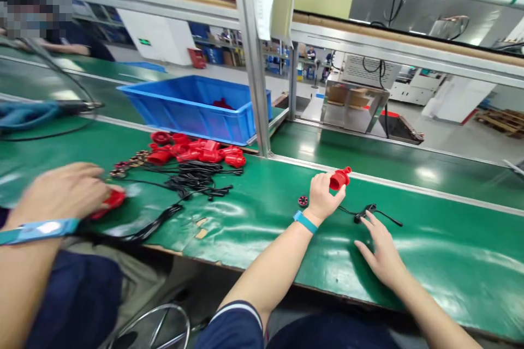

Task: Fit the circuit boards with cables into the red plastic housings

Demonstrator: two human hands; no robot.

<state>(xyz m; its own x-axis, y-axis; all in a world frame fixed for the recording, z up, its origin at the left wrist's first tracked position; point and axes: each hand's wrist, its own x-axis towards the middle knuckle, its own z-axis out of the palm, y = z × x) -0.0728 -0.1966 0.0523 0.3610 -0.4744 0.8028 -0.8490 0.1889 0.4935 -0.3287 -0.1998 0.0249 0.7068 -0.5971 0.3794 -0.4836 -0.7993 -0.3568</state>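
Note:
My left hand [322,197], with a blue band on its wrist, is closed around a red plastic housing [339,179] and holds it up over the green bench. The housing has a wide round mouth facing me and a small knob at its top. My right hand [382,253] has its thumb and fingers apart. Its fingertips are at a short black cable [370,211] lying on the bench; whether they touch it I cannot tell. A small round part, black and red [303,201], lies left of my left wrist.
A co-worker's hand [67,191] is at a red part [109,203] on the left. Red housings [196,150] and black cables [192,177] lie heaped near a blue bin [192,120]. A metal post [254,65] rises from the bench. A blue power tool [30,114] is far left.

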